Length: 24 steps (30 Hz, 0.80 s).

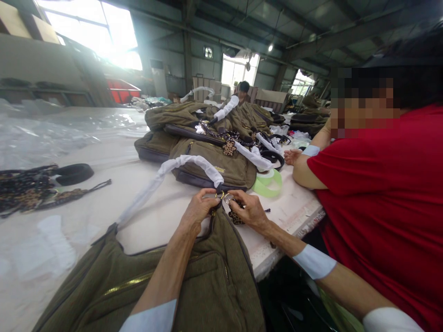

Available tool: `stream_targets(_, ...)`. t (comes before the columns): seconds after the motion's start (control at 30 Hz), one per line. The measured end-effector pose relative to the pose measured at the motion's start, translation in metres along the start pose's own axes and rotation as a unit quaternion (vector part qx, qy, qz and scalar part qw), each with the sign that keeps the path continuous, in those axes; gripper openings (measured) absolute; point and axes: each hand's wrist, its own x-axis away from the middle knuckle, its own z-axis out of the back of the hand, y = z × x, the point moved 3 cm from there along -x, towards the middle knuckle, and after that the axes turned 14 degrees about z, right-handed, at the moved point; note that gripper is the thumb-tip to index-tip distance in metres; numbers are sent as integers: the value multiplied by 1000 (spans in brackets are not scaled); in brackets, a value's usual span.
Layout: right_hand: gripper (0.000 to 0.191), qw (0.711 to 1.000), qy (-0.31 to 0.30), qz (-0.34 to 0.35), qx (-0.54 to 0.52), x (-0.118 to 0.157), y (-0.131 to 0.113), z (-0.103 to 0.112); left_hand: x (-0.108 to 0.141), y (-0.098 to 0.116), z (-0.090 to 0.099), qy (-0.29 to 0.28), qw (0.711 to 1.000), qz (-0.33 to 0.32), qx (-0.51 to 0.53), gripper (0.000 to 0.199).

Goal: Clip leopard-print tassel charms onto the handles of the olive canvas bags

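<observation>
An olive corduroy handbag [214, 286] with gold zips lies in front of me. Its handle [187, 161], wrapped in white paper, arches up behind it. My left hand [200, 207] is closed, pinching the gold ring [218, 195] where the handle joins the bag's right end. Just to its right, my right hand [251, 210] is closed on a silver key ring [228, 198]. A leopard-print charm [236, 216] hangs below that ring, partly covered by my fingers. The two rings are close together; I cannot tell whether they are linked.
Behind the bag is a heap of similar bags [211, 157] with wrapped handles. A roll of light green ribbon [268, 183] lies beside it. Black and leopard straps [31, 189] lie on the table [134, 203] at left. A co-worker in a red top [377, 193] sits close on the right.
</observation>
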Motion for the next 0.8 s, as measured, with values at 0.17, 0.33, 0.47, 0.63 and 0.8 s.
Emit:
stream_targets(0.17, 28, 999, 26, -23, -24, 0, 0, 5, -7, 3, 5, 80, 988, -123, -56, 32)
stream_targets(0.33, 29, 997, 31, -33, -70, -4, -5, 6, -4, 11, 2, 94, 961, -228, -122, 21)
stream_targets(0.47, 28, 993, 31, -36, -109, -7, -8, 4, 0, 10, -9, -29, 980, -181, -72, 23)
stream_targets(0.63, 31, 992, 31, -37, -117, -7, -10, 2, 1, 9, -10, -52, 990, -131, -1, 22)
stream_targets(0.8, 31, 993, 20, -44, -109, -7, -10, 0, -1, 8, -8, -45, 991, -126, 8, 19)
